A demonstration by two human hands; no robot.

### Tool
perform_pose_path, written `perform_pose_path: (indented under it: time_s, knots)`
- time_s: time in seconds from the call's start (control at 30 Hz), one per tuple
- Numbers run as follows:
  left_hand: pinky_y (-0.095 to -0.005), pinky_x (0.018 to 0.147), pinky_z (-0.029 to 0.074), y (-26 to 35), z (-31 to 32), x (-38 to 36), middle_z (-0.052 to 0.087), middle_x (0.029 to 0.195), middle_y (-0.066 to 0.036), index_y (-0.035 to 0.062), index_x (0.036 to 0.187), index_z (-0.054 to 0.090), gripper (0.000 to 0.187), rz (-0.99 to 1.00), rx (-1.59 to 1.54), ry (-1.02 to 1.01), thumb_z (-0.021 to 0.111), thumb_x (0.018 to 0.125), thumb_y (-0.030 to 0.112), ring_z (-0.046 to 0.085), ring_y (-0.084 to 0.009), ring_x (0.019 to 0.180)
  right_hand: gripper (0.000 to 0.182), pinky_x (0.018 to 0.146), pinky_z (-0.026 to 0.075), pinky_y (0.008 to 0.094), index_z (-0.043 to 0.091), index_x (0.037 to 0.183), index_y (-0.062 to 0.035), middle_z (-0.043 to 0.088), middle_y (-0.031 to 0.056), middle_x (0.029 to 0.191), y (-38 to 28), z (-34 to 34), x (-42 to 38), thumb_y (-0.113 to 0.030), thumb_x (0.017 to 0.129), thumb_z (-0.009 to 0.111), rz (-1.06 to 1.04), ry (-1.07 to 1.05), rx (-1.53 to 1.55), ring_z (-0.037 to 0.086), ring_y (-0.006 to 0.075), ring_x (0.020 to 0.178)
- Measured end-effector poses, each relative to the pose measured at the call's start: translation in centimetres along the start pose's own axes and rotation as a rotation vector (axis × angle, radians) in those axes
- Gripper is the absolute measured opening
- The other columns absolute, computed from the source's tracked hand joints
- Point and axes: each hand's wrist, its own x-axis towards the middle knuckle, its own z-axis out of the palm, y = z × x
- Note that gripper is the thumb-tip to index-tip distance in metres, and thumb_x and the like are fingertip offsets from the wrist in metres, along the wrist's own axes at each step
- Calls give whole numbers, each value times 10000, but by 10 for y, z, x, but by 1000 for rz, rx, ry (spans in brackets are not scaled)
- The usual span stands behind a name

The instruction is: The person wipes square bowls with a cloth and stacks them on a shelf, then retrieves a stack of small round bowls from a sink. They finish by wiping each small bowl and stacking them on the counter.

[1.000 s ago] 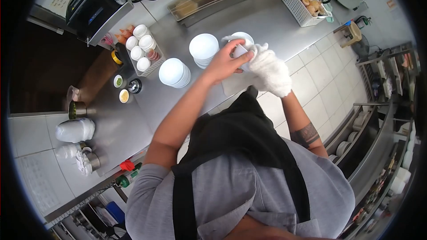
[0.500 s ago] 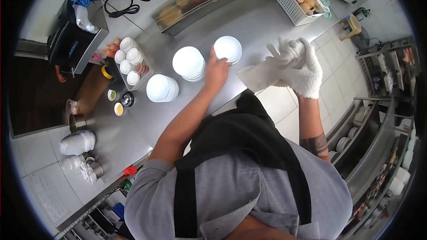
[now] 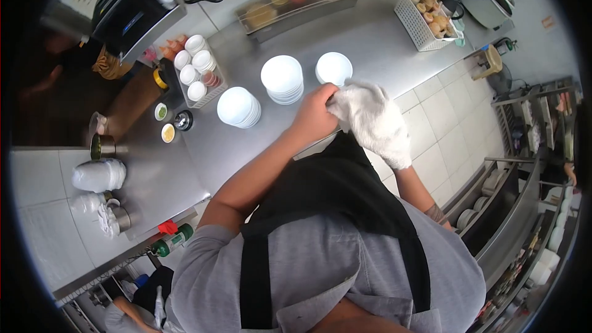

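Observation:
My left hand (image 3: pixel 316 114), bare, is closed on the edge of a loose white knit glove (image 3: pixel 340 100) in front of my apron. Sheathed in a matching white glove, my right hand (image 3: pixel 383 132) is bunched against that loose glove and appears to grip it; its fingers are mostly hidden in the fabric. Just beyond both hands is a short stack of white bowls (image 3: pixel 334 68). Two taller stacks, a middle one (image 3: pixel 282 77) and a left one (image 3: pixel 237 106), stand on the steel counter (image 3: pixel 179 176).
A basket of white cups (image 3: pixel 200 68) is at the left, near small cups of green (image 3: pixel 161 111) and yellow food (image 3: pixel 168 132). A white basket (image 3: pixel 425 21) stands at the back right. Shelving (image 3: pixel 512 209) lines the right. A co-worker's arm (image 3: pixel 132 316) shows at lower left.
My left hand has left the short bowl stack and taken hold of the loose glove. My gloved right hand has moved left and closer to my body. A co-worker has appeared at lower left.

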Motion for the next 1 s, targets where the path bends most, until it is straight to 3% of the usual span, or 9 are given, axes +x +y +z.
perform_pose_path:
  time_s: [0.07, 0.13, 0.23, 0.33, 0.47, 0.67, 0.73, 0.9, 1.0]
  knots:
    - [-331, 866, 536, 11, -26, -18, 713, 1037, -117, 19, 1105, 656, 301, -34, -40, -21, 696, 810, -20, 700, -254, 960, 299, 841, 534, 406, 698, 1195, -10, 736, 154, 1028, 79, 11, -32, -173, 946, 704, -333, -173, -569, 701, 262, 910]
    - [-323, 852, 532, 20, -43, -32, 709, 1044, -122, 27, 1077, 677, 306, -43, -55, -18, 686, 776, -25, 699, -249, 953, 220, 840, 534, 367, 737, 1066, 10, 739, 90, 928, 14, 0, -48, -185, 968, 708, 471, -606, -104, 675, 177, 900]
    - [-389, 821, 562, 49, -61, -51, 691, 1043, -100, 118, 1135, 721, 413, 81, 275, -163, 730, 723, 85, 702, -315, 941, 178, 848, 526, 331, 732, 1006, 10, 727, 71, 892, 22, 2, -82, -153, 1003, 660, 523, -335, 121, 671, 163, 885]
    - [-425, 752, 555, 84, -62, -61, 656, 982, -69, 159, 1129, 735, 421, 197, 451, -315, 756, 708, 164, 689, -315, 907, 202, 949, 531, 338, 650, 1186, 7, 693, 85, 1151, 0, 28, -67, -89, 1017, 596, 328, 41, 607, 647, 163, 1115]
    - [-415, 717, 546, 112, -43, -42, 631, 971, -27, 185, 1091, 740, 351, 595, 534, -320, 748, 741, 196, 676, -249, 956, 360, 988, 555, 380, 560, 1368, -58, 636, 100, 1297, 15, 74, -62, -273, 1080, 555, 695, -357, 854, 631, 187, 1185]
    - [-426, 786, 561, 77, -24, -8, 666, 1001, -49, 167, 1050, 765, 269, 436, 557, -427, 691, 793, 193, 681, -271, 966, 640, 1072, 523, 450, 411, 1536, -64, 532, 135, 1504, -42, 76, -64, -516, 1086, 453, 701, -495, 1385, 574, 274, 1342]
    - [-431, 800, 560, 75, -46, -13, 686, 1005, -56, 166, 1056, 773, 267, 325, 538, -362, 670, 811, 191, 685, -288, 956, 756, 1115, 488, 480, 435, 1537, -51, 516, 142, 1537, -36, 50, -71, -634, 1059, 392, 759, -357, 1236, 533, 297, 1400]
    - [-394, 822, 557, 80, -87, -26, 741, 994, -78, 166, 1128, 781, 301, 165, 487, -253, 613, 879, 184, 710, -286, 929, 264, 932, 527, 333, 695, 1236, 14, 709, 117, 1151, -58, -7, -68, -64, 985, 678, 251, -398, 5, 684, 207, 1085]
    - [-389, 797, 572, 113, -113, -34, 748, 1057, -132, 147, 1122, 785, 272, 70, 301, -223, 650, 904, 239, 709, -333, 886, 273, 871, 528, 317, 709, 1235, -4, 709, 119, 1110, -78, -14, -39, -26, 974, 632, -170, 16, -89, 661, 198, 961]
